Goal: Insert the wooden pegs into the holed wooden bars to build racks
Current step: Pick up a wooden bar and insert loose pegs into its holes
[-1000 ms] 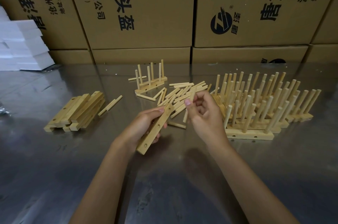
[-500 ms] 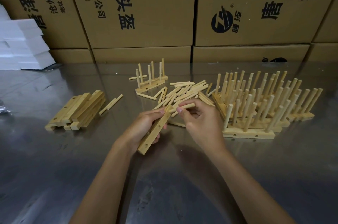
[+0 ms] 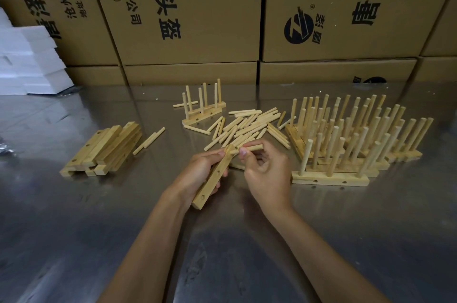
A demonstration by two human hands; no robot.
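While left hand grips bar, right hand pinches peg beside loose pegs.

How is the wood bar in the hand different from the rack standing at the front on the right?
The held bar has only empty holes showing; the front rack has pegs standing in it. The left hand grips the bar, tilted; the rack lies flat on the table, untouched. Both are pale wooden bars with holes.

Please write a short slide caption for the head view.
Left hand holds a holed bar; right hand brings a peg to its top end.
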